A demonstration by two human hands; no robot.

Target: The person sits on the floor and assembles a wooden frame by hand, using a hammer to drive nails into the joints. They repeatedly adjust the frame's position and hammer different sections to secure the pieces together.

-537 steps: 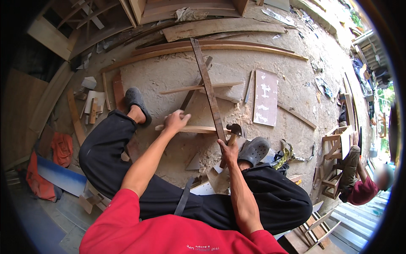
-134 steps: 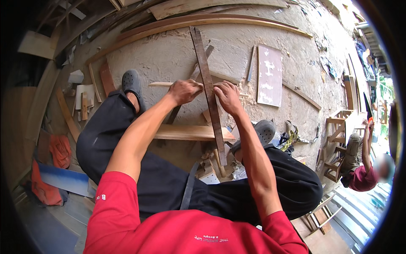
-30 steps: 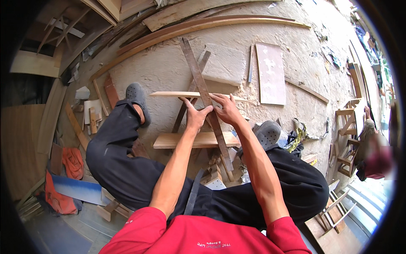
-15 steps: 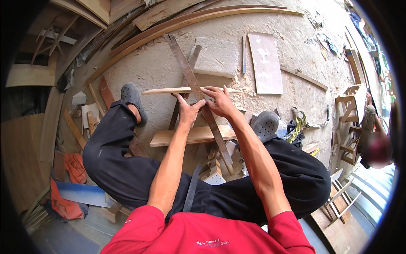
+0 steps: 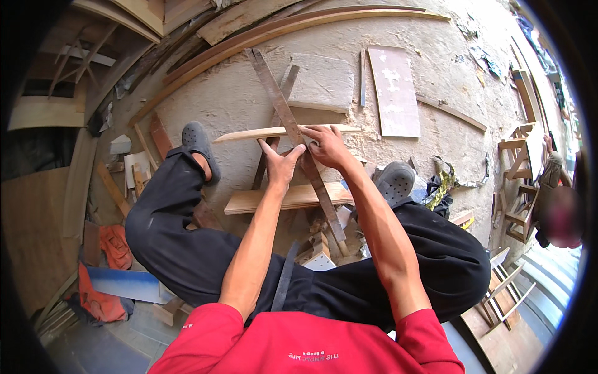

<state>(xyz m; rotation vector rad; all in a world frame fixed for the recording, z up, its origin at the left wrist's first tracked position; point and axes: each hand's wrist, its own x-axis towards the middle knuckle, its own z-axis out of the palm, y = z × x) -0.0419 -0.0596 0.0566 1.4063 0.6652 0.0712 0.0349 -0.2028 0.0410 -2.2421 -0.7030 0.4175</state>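
On the left we see a grey shoe (image 5: 198, 142) on the dusty floor (image 5: 436, 81), beside the thin pale slat (image 5: 249, 134). Our left hand (image 5: 281, 165) has its fingers closed around the long dark strip (image 5: 293, 134), just under where that slat crosses it. Our right hand (image 5: 325, 144) has its fingers pinching the slat at the crossing, above a wider plank (image 5: 274, 199).

A dusty, pale concrete floor (image 5: 237, 100) fills the scene, strewn with offcuts and sawdust. Long curved wooden strips (image 5: 293, 25) arc along the far edge. A flat rectangular board (image 5: 393, 90) lies far right, with a grey slab (image 5: 322, 81) just beside it. Wooden frames (image 5: 520, 181) are stacked at the right. Orange cloth (image 5: 112, 246) and a blue panel (image 5: 124, 283) lie near left. Daylight is bright and even.
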